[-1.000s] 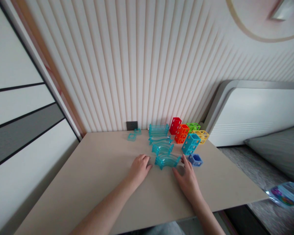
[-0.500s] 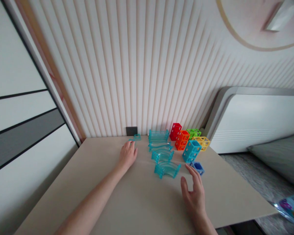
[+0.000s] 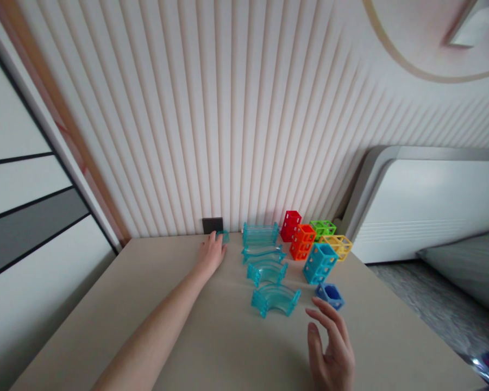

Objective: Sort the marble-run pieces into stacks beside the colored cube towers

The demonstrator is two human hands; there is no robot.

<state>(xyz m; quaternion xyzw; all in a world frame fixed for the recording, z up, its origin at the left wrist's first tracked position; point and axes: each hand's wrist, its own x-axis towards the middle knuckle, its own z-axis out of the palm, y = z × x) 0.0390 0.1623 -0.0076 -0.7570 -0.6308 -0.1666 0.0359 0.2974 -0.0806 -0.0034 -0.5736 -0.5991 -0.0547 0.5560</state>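
Observation:
My left hand (image 3: 212, 254) reaches to the back of the table with its fingers stretched out. Its fingertips overlap a small see-through teal piece (image 3: 225, 237) by the wall, partly hidden behind them; whether they touch it I cannot tell. To its right, several see-through teal track pieces form a column: a straight one (image 3: 261, 234), a wavy one (image 3: 264, 254) and curved ones (image 3: 276, 298). My right hand (image 3: 332, 342) hovers with fingers bent and apart, holding nothing. Just beyond it is a dark blue block (image 3: 330, 295).
Openwork blocks stand at the right: red (image 3: 290, 226), orange (image 3: 301, 242), light blue (image 3: 319, 263), green (image 3: 323, 228) and yellow (image 3: 339, 246). A black wall socket (image 3: 212, 225) sits behind the table (image 3: 155, 293). A bed headboard (image 3: 440, 201) is at the right.
My left hand has moved a little farther back, its fingertips now over the small teal piece. My right hand has drawn nearer to me, away from the blue block. The view has shifted slightly.

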